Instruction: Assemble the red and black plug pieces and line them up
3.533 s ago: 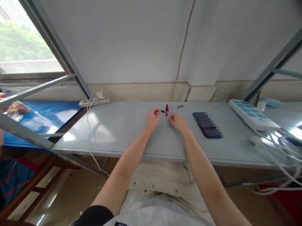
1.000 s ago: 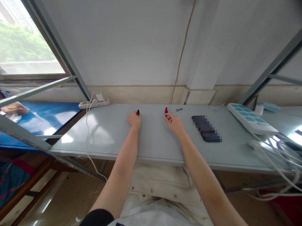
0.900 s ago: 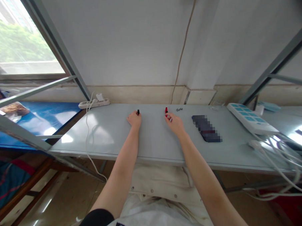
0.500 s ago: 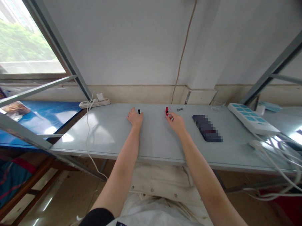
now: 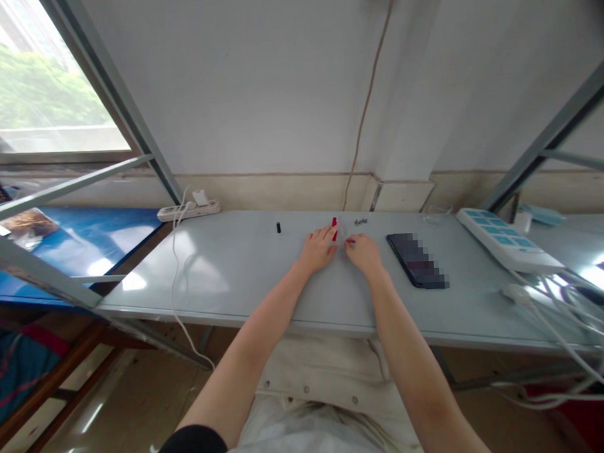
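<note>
My left hand [image 5: 317,250] lies low over the grey desk [image 5: 244,276], fingers stretched toward two small red pieces. The far red piece [image 5: 334,221] lies just past the fingertips, and the near red piece [image 5: 335,236] is right beside them. A little to the right, my right hand [image 5: 364,252] is closed, thumb and fingertips together; what they pinch is too small to make out. A small black cylinder [image 5: 279,227] stands on the desk to the left. Behind my right hand lies a little cluster of small dark metallic bits [image 5: 360,222].
A dark phone [image 5: 416,260] lies right of my right hand. Farther right is a large white-and-blue power strip [image 5: 507,239] with tangled white cables [image 5: 581,321]. A white power strip [image 5: 188,210] sits at the back left, its cable hanging over the front edge.
My left hand has left the black cylinder and moved right to the red pieces. My right hand has drawn back slightly to the right, away from them.
</note>
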`<state>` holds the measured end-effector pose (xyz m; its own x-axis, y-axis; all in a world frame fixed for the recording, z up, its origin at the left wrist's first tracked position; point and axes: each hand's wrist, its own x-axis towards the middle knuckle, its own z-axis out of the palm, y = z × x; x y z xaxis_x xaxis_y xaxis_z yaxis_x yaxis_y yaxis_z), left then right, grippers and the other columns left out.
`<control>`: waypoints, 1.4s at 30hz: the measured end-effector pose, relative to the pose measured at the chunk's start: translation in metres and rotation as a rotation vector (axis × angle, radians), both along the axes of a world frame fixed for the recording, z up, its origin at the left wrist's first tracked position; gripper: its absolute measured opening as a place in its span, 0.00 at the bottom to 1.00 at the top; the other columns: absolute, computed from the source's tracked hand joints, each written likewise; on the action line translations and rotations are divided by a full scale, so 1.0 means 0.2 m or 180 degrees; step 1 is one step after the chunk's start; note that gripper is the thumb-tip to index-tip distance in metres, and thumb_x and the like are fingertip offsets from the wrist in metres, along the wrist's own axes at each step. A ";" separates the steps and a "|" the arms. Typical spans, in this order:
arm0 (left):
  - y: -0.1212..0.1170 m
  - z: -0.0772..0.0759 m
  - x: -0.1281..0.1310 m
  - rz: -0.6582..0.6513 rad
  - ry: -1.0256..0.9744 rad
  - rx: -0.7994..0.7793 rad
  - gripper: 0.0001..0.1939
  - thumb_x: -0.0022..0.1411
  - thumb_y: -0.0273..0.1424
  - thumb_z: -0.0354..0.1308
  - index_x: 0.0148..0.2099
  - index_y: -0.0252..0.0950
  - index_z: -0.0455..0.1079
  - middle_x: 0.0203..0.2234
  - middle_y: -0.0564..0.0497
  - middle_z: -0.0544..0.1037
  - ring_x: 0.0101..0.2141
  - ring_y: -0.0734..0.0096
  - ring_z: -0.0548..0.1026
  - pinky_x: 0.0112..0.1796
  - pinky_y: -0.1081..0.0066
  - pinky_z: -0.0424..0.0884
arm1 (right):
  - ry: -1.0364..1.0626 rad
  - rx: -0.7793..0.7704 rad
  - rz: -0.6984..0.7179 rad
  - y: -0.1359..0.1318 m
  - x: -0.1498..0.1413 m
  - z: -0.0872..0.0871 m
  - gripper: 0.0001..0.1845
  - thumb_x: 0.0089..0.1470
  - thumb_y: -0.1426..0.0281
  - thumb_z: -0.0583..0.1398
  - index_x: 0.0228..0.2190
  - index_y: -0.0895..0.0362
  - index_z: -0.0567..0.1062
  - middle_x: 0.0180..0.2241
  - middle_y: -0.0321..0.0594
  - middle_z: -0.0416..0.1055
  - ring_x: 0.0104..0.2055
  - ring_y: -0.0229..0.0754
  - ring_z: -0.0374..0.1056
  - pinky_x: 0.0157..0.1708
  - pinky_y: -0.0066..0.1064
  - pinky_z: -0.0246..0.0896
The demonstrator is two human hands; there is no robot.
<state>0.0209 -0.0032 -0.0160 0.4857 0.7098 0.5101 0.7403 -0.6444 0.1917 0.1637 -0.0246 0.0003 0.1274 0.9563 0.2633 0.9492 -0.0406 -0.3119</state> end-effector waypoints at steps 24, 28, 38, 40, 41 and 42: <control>0.10 -0.07 -0.02 0.0094 -0.0845 -0.0418 0.07 0.54 0.28 0.52 0.36 0.35 0.69 0.32 0.48 0.74 0.34 0.70 0.69 0.38 0.69 0.63 | -0.0242 -0.0752 0.0297 0.00 -0.04 -0.05 0.24 0.53 0.61 0.48 0.51 0.54 0.62 0.56 0.48 0.54 0.56 0.53 0.49 0.49 0.51 0.48; 0.10 -0.06 -0.04 0.0254 -0.1845 -0.0687 0.07 0.54 0.26 0.52 0.36 0.33 0.68 0.33 0.48 0.73 0.26 0.78 0.70 0.33 0.73 0.66 | -0.0293 -0.0785 0.0323 -0.01 -0.04 -0.05 0.25 0.53 0.61 0.48 0.52 0.54 0.61 0.56 0.48 0.53 0.56 0.53 0.49 0.48 0.51 0.47; 0.09 -0.01 -0.06 0.0289 -0.3200 -0.1272 0.07 0.51 0.27 0.55 0.36 0.34 0.68 0.30 0.47 0.76 0.28 0.75 0.73 0.34 0.72 0.68 | 0.0000 -0.0267 0.0761 0.01 -0.03 -0.07 0.16 0.51 0.65 0.51 0.41 0.56 0.69 0.45 0.49 0.64 0.47 0.49 0.59 0.42 0.43 0.55; 0.09 -0.01 -0.06 0.0319 -0.3309 -0.1300 0.08 0.51 0.27 0.55 0.36 0.34 0.68 0.29 0.47 0.76 0.28 0.75 0.73 0.35 0.72 0.68 | 0.0357 0.0154 0.0847 0.02 -0.04 -0.06 0.14 0.51 0.67 0.50 0.36 0.58 0.70 0.39 0.49 0.66 0.41 0.45 0.62 0.39 0.37 0.56; 0.10 -0.01 -0.06 0.0331 -0.3373 -0.1330 0.07 0.51 0.28 0.55 0.36 0.34 0.68 0.29 0.48 0.76 0.29 0.75 0.73 0.35 0.71 0.68 | 0.0557 0.0400 0.0861 0.03 -0.05 -0.05 0.13 0.52 0.68 0.49 0.34 0.59 0.69 0.36 0.48 0.67 0.39 0.43 0.62 0.38 0.36 0.56; 0.10 -0.01 -0.06 0.0334 -0.3448 -0.1382 0.07 0.51 0.28 0.56 0.36 0.34 0.68 0.28 0.48 0.76 0.29 0.74 0.73 0.35 0.71 0.68 | 0.0756 0.0640 0.0854 0.03 -0.06 -0.05 0.13 0.52 0.68 0.47 0.34 0.59 0.68 0.34 0.47 0.67 0.37 0.42 0.63 0.38 0.35 0.56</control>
<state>0.0096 0.0162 -0.0178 -0.1253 0.9369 0.3265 0.1009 -0.3153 0.9436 0.1526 -0.0177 -0.0088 -0.0397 0.8963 0.4417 0.8186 0.2827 -0.5000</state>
